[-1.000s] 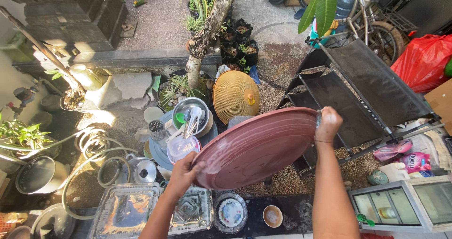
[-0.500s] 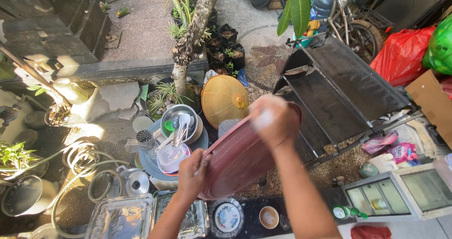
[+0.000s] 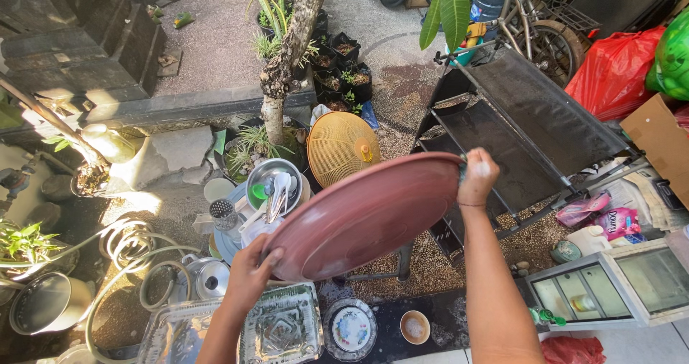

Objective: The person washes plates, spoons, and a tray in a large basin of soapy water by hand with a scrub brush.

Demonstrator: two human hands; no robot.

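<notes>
Left hand point(image 3: 249, 276) grips near lower rim of large reddish-brown round tray point(image 3: 362, 217), fingers clenched on it. Tray tilted, held above the dishes. Right hand point(image 3: 477, 175) clasps far upper rim, possibly with a cloth. Beyond: yellow mesh food cover point(image 3: 343, 149), black metal rack point(image 3: 531, 131).

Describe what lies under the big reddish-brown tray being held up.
The left hand and right hand hold the tray tilted. Below its edge show gravel, a metal post, and a basin of dishes partly covered. The rest beneath is hidden.
</notes>
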